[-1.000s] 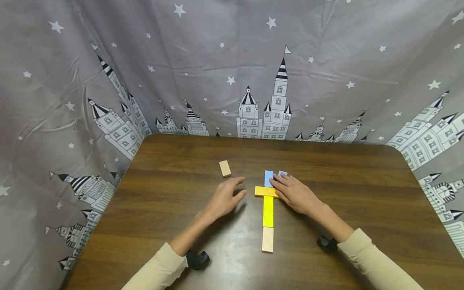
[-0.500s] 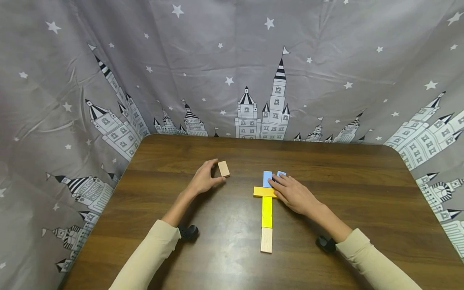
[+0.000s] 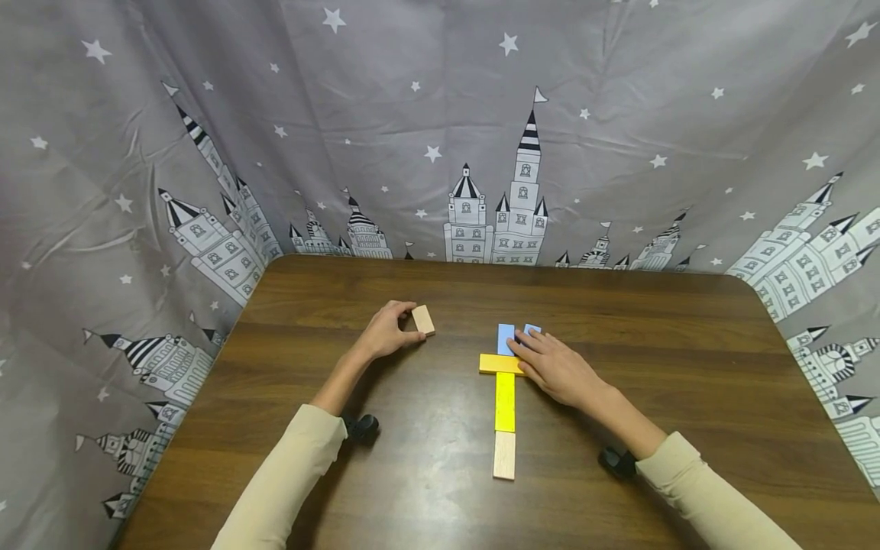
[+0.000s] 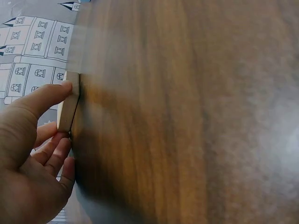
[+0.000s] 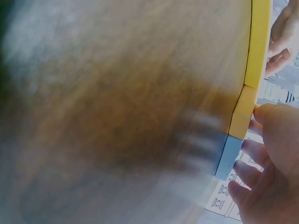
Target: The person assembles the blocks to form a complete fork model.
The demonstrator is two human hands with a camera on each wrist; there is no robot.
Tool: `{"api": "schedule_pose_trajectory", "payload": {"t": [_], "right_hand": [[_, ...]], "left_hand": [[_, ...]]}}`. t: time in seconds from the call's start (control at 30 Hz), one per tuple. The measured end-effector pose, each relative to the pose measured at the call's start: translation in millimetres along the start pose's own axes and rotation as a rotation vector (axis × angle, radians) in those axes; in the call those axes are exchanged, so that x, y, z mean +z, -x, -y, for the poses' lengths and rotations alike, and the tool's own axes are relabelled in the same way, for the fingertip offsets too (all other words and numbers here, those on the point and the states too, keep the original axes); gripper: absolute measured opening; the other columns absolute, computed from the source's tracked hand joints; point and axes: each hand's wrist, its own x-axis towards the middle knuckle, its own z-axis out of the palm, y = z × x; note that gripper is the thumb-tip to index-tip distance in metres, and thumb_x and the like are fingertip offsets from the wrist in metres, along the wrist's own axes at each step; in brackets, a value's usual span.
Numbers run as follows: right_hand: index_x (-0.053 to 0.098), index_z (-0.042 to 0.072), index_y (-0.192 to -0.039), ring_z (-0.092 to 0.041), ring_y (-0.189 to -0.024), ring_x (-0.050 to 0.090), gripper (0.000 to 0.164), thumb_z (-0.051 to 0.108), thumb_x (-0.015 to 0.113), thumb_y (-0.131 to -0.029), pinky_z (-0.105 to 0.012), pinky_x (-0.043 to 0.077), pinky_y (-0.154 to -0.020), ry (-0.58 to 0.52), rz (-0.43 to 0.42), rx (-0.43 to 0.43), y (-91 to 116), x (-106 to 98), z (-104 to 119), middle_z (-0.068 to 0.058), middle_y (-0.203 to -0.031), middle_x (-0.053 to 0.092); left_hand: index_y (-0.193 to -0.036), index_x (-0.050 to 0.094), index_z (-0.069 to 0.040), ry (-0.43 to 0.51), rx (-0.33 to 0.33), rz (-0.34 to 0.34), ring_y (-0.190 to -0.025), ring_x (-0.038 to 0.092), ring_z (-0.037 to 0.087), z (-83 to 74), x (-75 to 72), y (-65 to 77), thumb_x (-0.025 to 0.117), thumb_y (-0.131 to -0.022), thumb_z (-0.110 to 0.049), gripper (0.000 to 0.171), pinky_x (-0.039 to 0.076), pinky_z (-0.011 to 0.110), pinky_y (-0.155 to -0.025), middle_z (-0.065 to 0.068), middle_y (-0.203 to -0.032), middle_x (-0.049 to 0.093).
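Observation:
My left hand [image 3: 386, 330] pinches a plain wooden block [image 3: 423, 321] by its ends, thumb at the near end and fingers at the far one. In the left wrist view, the same wooden block [image 4: 68, 107] lies at the table surface. My right hand [image 3: 560, 368] rests with extended fingers over two blue blocks [image 3: 505, 339] and the right end of an orange block [image 3: 496, 363], partly hiding them. Below the orange block, a yellow block [image 3: 505, 402] and another plain block [image 3: 504, 456] lie end to end. The right wrist view shows the thumb at the orange block [image 5: 243, 112].
The dark wooden table [image 3: 660, 321] has rounded far corners. A grey curtain [image 3: 385, 99] printed with castles and stars hangs close behind its back edge and along both sides.
My left hand has moved left and away from me to the loose wooden block, and its thumb and fingers have closed on it. My right hand has stayed on the blocks.

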Motion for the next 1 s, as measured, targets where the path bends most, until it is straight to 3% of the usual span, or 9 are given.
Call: {"api": "schedule_pose_trajectory", "payload": {"t": [0.23, 0.57, 1.0], "right_hand": [[0.049, 0.002, -0.147, -0.042, -0.137, 0.041, 0.049, 0.021, 0.057, -0.102, -0.056, 0.031, -0.11, -0.003, 0.005, 0.0, 0, 0, 0, -0.022, -0.15, 0.044], [0.049, 0.001, -0.146, -0.043, -0.136, 0.042, 0.049, 0.021, 0.057, -0.102, -0.056, 0.031, -0.11, 0.008, 0.001, -0.011, 0, -1, 0, -0.023, -0.149, 0.044], [0.05, 0.001, -0.146, -0.042, -0.136, 0.042, 0.049, 0.02, 0.057, -0.102, -0.056, 0.031, -0.11, 0.0, 0.004, -0.007, -1, -1, -1, -0.022, -0.149, 0.044]], "left_hand": [[-0.126, 0.062, 0.005, 0.021, 0.043, -0.044, -0.104, 0.057, 0.034, -2.6, 2.9, -1.5, 0.085, -0.078, -0.025, 0.061, 0.046, 0.046, -0.089, 0.019, -0.113, 0.06], [-0.128, 0.061, 0.004, 0.014, 0.009, -0.015, -0.107, 0.057, 0.031, -15.1, 12.2, -9.5, 0.085, -0.078, -0.022, 0.061, 0.045, 0.044, -0.092, 0.017, -0.115, 0.06], [-0.123, 0.062, 0.003, 0.018, 0.096, 0.035, -0.107, 0.059, 0.027, -45.0, 32.3, -18.4, 0.085, -0.077, -0.022, 0.057, 0.047, 0.04, -0.093, 0.015, -0.114, 0.061]]}}
